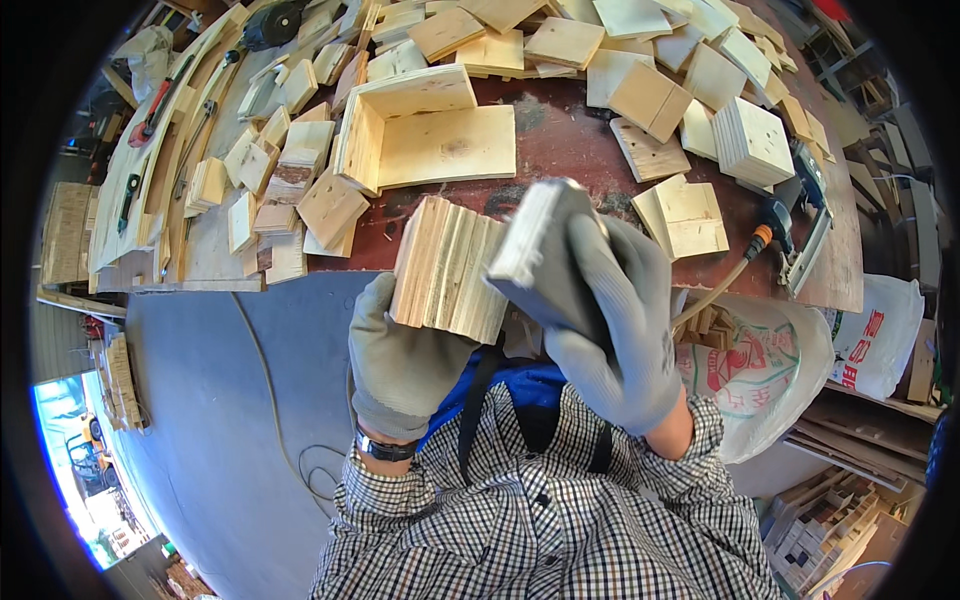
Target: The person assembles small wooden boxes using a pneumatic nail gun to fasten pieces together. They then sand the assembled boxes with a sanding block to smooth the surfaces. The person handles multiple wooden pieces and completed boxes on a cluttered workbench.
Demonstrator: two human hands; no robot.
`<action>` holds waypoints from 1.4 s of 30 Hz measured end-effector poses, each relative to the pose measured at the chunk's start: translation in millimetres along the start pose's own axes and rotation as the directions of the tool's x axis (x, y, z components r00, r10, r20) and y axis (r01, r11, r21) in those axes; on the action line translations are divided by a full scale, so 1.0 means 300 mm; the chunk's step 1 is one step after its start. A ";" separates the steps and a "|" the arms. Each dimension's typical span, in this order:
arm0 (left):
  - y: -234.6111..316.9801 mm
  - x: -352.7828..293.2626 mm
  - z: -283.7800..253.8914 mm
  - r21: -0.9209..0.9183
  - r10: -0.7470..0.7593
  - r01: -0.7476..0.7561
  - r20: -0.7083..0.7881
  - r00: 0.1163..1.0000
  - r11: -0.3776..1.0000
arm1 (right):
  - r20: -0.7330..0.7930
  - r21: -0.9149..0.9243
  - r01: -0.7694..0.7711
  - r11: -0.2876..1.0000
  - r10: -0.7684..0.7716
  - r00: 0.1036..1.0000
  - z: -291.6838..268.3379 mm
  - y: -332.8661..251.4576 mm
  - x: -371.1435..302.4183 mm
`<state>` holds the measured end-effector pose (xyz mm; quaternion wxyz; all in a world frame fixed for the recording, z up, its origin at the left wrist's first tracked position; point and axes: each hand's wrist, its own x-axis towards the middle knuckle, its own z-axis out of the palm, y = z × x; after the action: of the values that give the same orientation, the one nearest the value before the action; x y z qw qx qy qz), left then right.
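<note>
My left hand (pixel 405 360), in a grey work glove, is closed around the lower side of a stack of small wooden boards (pixel 448 268), their layered edges facing up. In my gloved right hand (pixel 625 320) is a thick dark grey sanding block (pixel 555 260) with a pale, dusty edge. It is tilted and meets the right end of the stack, though whether they touch I cannot tell. Just beyond, on the dark red worktable (pixel 560 130), sits a partly built wooden box (pixel 445 145) with a base and two walls.
Loose wooden pieces (pixel 650 95) are heaped along the table's far side and left. A nail gun (pixel 795 225) with an air hose (pixel 715 292) lies at the right edge. Hand tools (pixel 155 110) rest at the far left. A white sack (pixel 770 370) holding wood stands below right.
</note>
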<state>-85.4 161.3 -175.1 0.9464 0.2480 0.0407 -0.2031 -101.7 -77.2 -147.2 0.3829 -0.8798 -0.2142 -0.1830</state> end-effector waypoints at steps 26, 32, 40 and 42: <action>-0.057 -0.046 -0.082 0.522 0.247 -0.175 -0.073 0.966 0.835 | 0.005 0.009 0.075 0.997 -0.075 0.997 0.062 -0.002 0.087; -0.022 -0.077 -0.056 0.713 0.326 -0.191 -0.056 0.944 0.674 | 0.053 0.053 0.214 0.975 -0.217 0.975 0.117 -0.083 0.062; -0.011 -0.076 0.016 0.080 0.146 -0.131 -0.223 0.964 0.988 | -0.070 -0.022 0.129 0.991 -0.131 0.989 0.119 0.005 0.084; -0.016 -0.068 0.034 0.509 0.318 -0.181 -0.196 0.928 0.842 | -0.034 -0.037 0.218 0.975 -0.219 0.975 0.108 -0.058 0.043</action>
<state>-106.2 159.9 -164.7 0.8580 0.5044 0.0859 -0.0447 -94.6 -39.0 -151.4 0.3500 -0.8534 -0.2993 -0.2441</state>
